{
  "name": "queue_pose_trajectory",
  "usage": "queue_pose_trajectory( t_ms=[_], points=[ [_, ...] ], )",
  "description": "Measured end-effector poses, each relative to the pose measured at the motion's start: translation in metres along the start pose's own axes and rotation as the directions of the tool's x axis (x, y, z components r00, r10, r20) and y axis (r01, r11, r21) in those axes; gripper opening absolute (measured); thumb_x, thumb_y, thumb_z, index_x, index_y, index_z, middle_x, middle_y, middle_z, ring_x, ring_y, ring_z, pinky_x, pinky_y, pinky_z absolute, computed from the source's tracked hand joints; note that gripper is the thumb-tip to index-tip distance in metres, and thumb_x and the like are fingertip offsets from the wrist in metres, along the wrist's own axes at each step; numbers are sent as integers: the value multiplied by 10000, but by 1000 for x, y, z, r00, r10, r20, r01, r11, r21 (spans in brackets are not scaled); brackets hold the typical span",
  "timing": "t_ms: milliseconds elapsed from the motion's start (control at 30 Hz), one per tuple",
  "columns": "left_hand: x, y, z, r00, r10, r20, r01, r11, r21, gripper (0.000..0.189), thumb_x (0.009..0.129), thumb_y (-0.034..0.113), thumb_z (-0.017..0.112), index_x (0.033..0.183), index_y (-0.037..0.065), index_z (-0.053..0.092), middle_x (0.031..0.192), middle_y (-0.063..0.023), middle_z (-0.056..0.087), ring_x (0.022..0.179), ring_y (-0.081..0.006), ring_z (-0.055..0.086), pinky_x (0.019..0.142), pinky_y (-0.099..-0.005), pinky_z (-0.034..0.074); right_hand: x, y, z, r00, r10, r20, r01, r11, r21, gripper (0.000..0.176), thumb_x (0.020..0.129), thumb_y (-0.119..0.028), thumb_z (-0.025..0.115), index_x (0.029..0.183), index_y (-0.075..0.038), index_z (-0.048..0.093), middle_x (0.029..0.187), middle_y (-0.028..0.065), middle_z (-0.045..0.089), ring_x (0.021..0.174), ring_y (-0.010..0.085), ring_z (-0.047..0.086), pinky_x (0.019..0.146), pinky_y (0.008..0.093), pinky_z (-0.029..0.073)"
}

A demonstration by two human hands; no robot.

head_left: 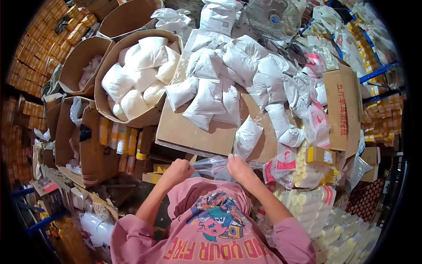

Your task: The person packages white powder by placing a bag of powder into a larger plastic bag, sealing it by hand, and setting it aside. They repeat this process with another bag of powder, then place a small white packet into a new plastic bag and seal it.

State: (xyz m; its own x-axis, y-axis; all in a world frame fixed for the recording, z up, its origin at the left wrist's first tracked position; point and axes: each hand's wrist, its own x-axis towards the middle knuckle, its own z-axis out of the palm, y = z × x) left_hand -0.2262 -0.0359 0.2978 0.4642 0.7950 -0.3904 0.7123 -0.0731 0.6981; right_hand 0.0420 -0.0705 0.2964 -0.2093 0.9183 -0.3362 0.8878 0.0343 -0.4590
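A clear plastic bag [210, 165] is stretched between my hands, just in front of my body at the table's near edge. My left hand [180, 170] is closed on its left end, and my right hand [239, 168] is closed on its right end. Just beyond my right hand lies a filled white bag [249, 137] on the cardboard-covered table [193, 132]. Farther back, several more filled white bags [210, 94] are heaped together. What the clear bag contains, if anything, I cannot make out.
A large open carton [99, 94] at the left holds several white filled bags [141, 66]. A tall cardboard box [343, 105] stands at the right beside a small yellow box [321, 155]. Stacked white packs [310, 204] sit near my right arm. A fan [274, 20] stands behind the table.
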Motion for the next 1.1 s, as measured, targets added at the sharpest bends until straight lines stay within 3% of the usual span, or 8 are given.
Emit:
queue_pose_trajectory(
  t_ms=[300, 400, 500, 633, 767, 867, 1000, 1100],
  points=[
    [6, 9, -21, 980, -41, 196, 18, 993, 117, 202, 721, 136, 595, 699, -58, 644, 695, -259, 608, 674, -409, 621, 652, -432, 526, 35, 5, -12, 979, -202, -42, 202, 979, 8, 151, 776, -25, 576, 907, 31, 526, 781, 232, 592, 744, 420, 632, 658, 457, 529],
    [6, 21, -28, 970, -89, 227, 62, 991, 123, 204, 731, 97, 576, 725, -102, 622, 775, -326, 590, 760, -470, 609, 696, -474, 520, 34, -7, -21, 962, -253, -106, 257, 966, 23, 58, 782, -1, 547, 837, 14, 553, 744, 213, 572, 704, 411, 624, 636, 455, 525],
    [9, 14, -25, 982, -26, 186, -3, 988, 155, 195, 721, 126, 590, 679, -57, 645, 642, -213, 628, 592, -345, 633, 596, -374, 524, 27, -27, -37, 967, -254, -26, 249, 962, -111, 34, 784, 3, 536, 795, -12, 564, 772, 180, 571, 741, 379, 630, 614, 445, 519],
    [16, 23, -45, 932, -105, 346, 159, 979, -129, 228, 748, 145, 593, 621, -40, 629, 564, -103, 625, 488, -168, 601, 505, -271, 475, 18, -37, -39, 918, -396, -10, 375, 876, -304, 23, 786, -58, 579, 773, -48, 564, 825, 127, 561, 835, 319, 622, 611, 427, 510],
    [19, 15, -44, 903, -182, 389, 330, 875, -356, 276, 799, 147, 579, 591, -30, 621, 532, -42, 595, 457, -88, 547, 455, -233, 426, 4, -52, -15, 870, -464, -169, 486, 864, 130, 209, 761, -196, 642, 915, -54, 625, 894, 131, 590, 838, 309, 612, 714, 423, 518],
    [19, 8, -44, 870, -193, 454, 424, 764, -486, 261, 773, 161, 603, 604, -37, 627, 539, -49, 591, 428, -94, 513, 427, -257, 412, -2, -64, -4, 885, -452, -112, 456, 793, 404, 293, 820, -233, 611, 1019, -19, 588, 905, 167, 611, 823, 370, 610, 745, 452, 506],
    [21, 5, -51, 899, -218, 381, 358, 866, -349, 253, 744, 182, 635, 596, -22, 619, 549, -71, 611, 470, -125, 570, 489, -269, 459, 6, -50, 17, 878, -459, 134, 399, 858, 323, 185, 869, -192, 568, 918, -15, 593, 917, 178, 624, 851, 365, 610, 713, 450, 500],
    [21, 8, -55, 944, -213, 254, 246, 963, -109, 269, 712, 199, 658, 569, -18, 590, 553, -113, 619, 474, -164, 594, 503, -297, 477, 6, -53, 9, 865, -498, 54, 429, 793, 433, 181, 882, -185, 567, 904, -7, 591, 821, 177, 628, 781, 337, 630, 671, 417, 498]
  ],
)
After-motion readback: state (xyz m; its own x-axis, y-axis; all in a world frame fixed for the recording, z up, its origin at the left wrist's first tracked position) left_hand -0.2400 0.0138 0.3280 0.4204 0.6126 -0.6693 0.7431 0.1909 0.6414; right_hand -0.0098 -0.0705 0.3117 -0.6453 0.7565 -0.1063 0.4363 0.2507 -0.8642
